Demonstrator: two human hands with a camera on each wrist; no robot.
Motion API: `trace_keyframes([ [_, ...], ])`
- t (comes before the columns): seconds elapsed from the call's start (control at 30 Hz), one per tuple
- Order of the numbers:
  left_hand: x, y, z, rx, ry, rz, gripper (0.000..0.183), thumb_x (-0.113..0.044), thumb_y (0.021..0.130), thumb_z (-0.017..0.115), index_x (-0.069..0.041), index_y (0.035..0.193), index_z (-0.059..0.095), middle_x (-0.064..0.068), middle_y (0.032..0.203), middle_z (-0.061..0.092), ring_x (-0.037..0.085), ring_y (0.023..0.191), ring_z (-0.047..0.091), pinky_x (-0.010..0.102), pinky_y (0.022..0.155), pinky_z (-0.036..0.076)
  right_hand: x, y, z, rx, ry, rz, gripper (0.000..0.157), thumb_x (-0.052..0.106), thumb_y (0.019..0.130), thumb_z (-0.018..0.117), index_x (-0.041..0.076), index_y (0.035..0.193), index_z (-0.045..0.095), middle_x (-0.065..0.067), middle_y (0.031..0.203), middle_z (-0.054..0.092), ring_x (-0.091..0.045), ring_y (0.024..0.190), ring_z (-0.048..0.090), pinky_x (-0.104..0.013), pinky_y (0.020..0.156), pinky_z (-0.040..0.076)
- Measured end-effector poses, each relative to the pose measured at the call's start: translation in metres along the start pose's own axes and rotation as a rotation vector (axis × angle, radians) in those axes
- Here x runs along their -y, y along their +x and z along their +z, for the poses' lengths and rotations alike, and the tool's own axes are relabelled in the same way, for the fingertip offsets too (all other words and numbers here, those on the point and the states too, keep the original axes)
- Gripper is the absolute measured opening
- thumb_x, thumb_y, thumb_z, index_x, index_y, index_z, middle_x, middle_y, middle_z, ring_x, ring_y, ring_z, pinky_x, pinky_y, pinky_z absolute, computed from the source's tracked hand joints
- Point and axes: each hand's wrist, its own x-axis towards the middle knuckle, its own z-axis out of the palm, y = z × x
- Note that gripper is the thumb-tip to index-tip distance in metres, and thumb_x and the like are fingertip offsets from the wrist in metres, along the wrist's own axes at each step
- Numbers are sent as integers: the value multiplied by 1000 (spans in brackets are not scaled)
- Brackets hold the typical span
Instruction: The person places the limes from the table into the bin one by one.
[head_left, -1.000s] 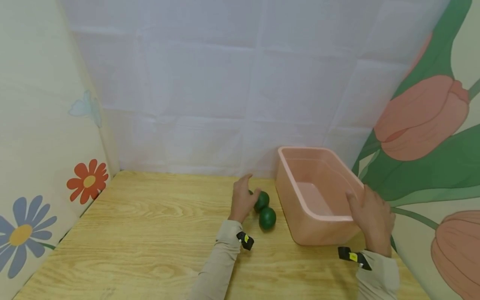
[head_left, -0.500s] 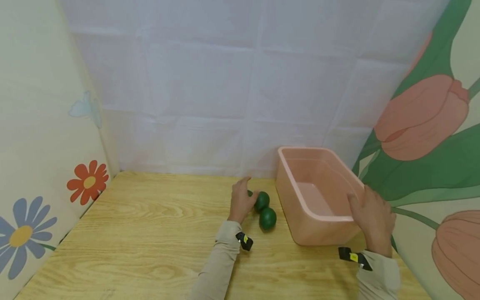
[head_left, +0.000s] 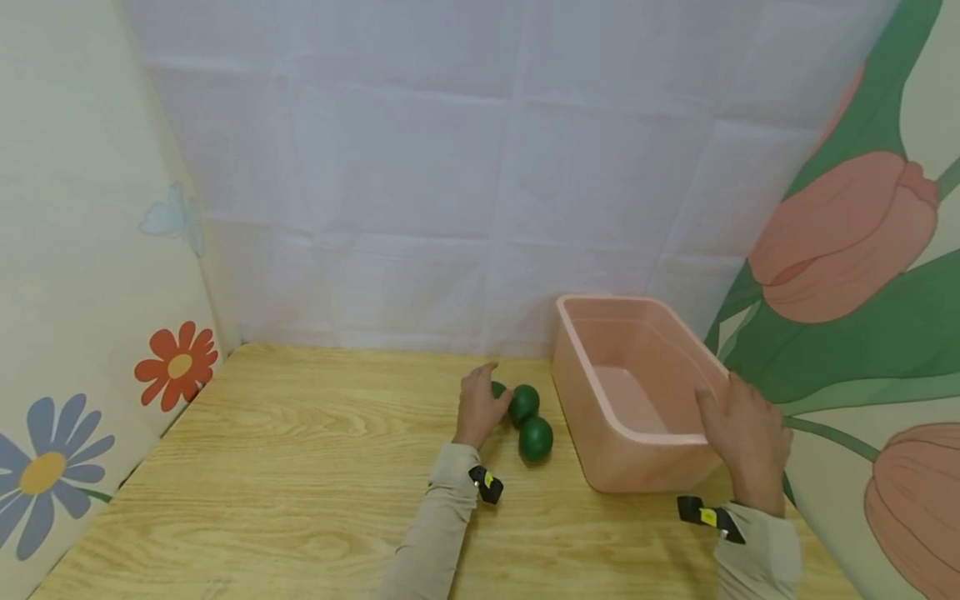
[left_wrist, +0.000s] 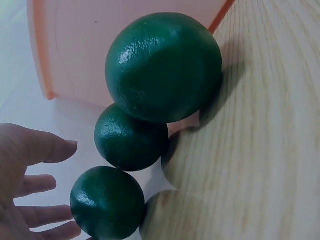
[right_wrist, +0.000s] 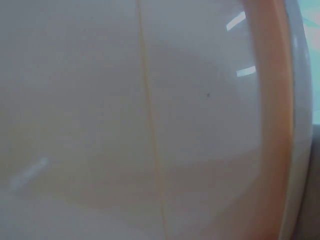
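Observation:
Three glossy dark green balls, like round limes, lie in a row on the table. The nearest ball (head_left: 536,439) and the middle ball (head_left: 524,404) are in full sight, while my left hand (head_left: 482,408) partly covers the farthest ball (head_left: 498,389). In the left wrist view, the fingers reach to the side of that farthest ball (left_wrist: 107,202), with the thumb held apart from it. My right hand (head_left: 746,433) grips the near right corner of a pink plastic bin (head_left: 641,462), thumb over the rim. Only the bin's wall (right_wrist: 210,130) fills the right wrist view.
The wood-grain table (head_left: 300,483) runs back to a white cloth (head_left: 390,208). Flower-printed panels (head_left: 862,333) stand on both sides, the right one close to the bin. The balls lie just left of the bin.
My left hand has drawn slightly toward me and left, showing more of the farthest ball. The right hand, the bin and the other balls stay in place.

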Motion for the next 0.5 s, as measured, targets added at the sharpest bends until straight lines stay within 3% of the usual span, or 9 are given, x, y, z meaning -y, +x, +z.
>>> trace_keyframes([
  [0.5, 8, 0, 2, 52, 19, -32, 51, -5, 87, 72, 2, 135, 57, 27, 131, 56, 45, 118, 50, 51, 90, 52, 2, 1, -1, 15, 12, 13, 79, 53, 103, 31, -9, 153, 22, -40, 147, 31, -68, 124, 27, -79, 91, 24],
])
